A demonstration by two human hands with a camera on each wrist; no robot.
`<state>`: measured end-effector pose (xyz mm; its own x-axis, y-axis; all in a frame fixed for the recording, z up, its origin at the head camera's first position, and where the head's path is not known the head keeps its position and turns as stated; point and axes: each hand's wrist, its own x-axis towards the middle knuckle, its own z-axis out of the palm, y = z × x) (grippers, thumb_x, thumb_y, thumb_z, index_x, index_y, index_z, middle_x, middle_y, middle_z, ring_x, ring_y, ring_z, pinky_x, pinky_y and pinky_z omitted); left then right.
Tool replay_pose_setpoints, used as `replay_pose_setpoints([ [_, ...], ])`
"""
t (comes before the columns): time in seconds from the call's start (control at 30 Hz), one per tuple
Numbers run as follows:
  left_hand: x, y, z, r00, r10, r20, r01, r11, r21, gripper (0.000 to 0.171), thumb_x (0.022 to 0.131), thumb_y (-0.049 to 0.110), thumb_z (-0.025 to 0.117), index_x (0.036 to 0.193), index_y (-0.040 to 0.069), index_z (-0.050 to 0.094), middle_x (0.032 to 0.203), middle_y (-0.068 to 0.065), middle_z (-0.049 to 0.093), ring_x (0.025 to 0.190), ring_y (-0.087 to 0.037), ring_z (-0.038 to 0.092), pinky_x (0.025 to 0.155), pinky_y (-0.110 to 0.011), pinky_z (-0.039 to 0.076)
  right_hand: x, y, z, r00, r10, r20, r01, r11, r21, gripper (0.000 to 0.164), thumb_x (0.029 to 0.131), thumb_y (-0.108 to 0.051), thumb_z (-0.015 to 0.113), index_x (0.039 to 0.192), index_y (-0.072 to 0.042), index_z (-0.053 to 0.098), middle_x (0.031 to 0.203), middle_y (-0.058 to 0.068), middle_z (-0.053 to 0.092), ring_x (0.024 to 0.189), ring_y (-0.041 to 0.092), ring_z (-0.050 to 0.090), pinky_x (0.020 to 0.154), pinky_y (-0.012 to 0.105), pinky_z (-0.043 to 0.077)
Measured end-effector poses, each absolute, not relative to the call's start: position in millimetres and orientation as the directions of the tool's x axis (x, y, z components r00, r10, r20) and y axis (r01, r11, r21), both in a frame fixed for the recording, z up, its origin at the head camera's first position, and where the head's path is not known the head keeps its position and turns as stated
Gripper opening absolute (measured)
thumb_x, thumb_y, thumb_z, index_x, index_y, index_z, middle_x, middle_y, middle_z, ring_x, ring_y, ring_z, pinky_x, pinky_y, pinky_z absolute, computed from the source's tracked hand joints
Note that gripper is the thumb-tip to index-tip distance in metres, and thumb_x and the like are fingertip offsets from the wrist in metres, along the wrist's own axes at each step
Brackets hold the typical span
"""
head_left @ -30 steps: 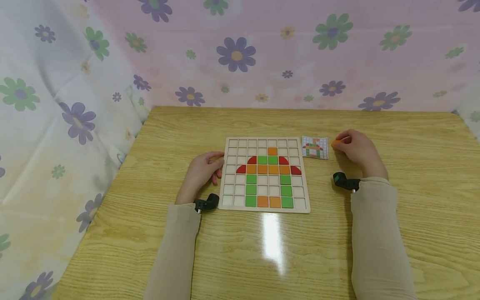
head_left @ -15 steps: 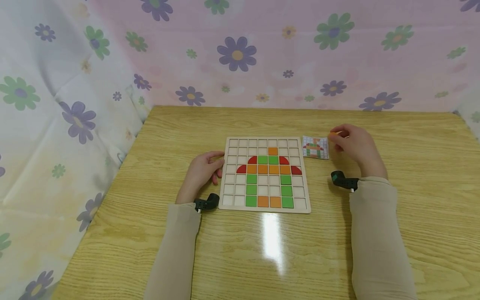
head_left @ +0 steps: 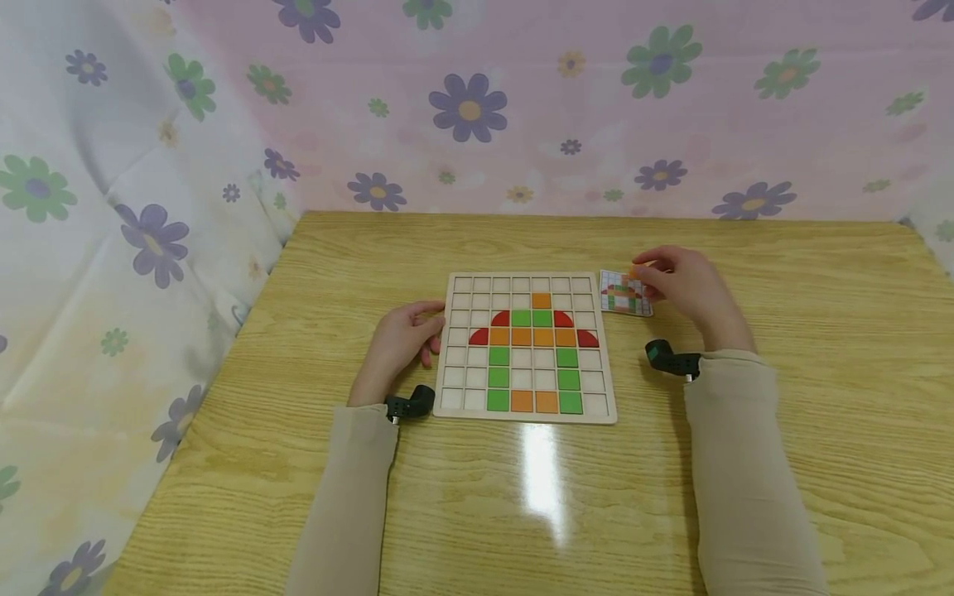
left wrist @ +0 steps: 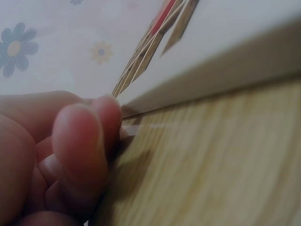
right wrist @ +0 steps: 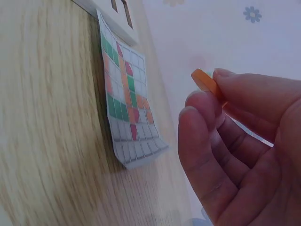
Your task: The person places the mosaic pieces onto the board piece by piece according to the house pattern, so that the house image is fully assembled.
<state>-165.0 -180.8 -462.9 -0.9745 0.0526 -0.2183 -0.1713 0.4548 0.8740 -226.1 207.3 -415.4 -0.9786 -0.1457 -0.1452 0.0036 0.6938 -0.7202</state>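
Note:
In the head view, my right hand (head_left: 693,290) pinches a small orange tile (head_left: 637,271) between thumb and fingers over the right part of a pattern card (head_left: 611,301). The right wrist view shows the tile (right wrist: 204,81) held thin edge outward, apart from the card (right wrist: 123,106). A square wooden grid board (head_left: 523,358) lies left of the card, with green, orange and red pieces set in some cells. My left hand (head_left: 402,338) rests beside the board's left edge, fingers loosely bent. In the left wrist view its fingertips (left wrist: 109,110) are right at the board's side.
All of this lies on a wood-grain table (head_left: 596,497). A flowered cloth (head_left: 522,165) stands behind the table and another hangs along the left. Each wrist carries a small black camera, the right one (head_left: 671,358) near the card.
My right hand has moved left with the orange tile, from right of the card to over its right part. The left hand and the board have stayed put.

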Motion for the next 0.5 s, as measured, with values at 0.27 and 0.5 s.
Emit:
replay_pose_setpoints([
  [0.27,-164,-181,-463,-0.974,0.052,-0.220,-0.173,0.454,0.874,0.031,0.088,0.031,0.056,0.119,0.024,0.056,0.063,-0.011,0.060,0.044,-0.028,0.055,0.052,-0.036,0.048,-228,185,-418,-0.970,-0.179,-0.166,-0.006,0.698,-0.716,0.038,0.089,-0.038,0.051,0.118,-0.012,0.052,0.100,0.013,0.056,0.077,0.023,0.058,0.069,0.036,0.046],
  [0.5,-164,-180,-461,-0.972,0.050,-0.228,-0.182,0.454,0.872,0.031,0.089,0.031,0.055,0.119,0.024,0.056,0.064,-0.011,0.060,0.046,-0.028,0.055,0.054,-0.035,0.048,-230,159,-423,-0.950,-0.242,-0.197,-0.002,0.636,-0.772,0.035,0.089,-0.031,0.055,0.119,-0.014,0.052,0.101,0.010,0.056,0.079,0.022,0.058,0.071,0.034,0.048],
])
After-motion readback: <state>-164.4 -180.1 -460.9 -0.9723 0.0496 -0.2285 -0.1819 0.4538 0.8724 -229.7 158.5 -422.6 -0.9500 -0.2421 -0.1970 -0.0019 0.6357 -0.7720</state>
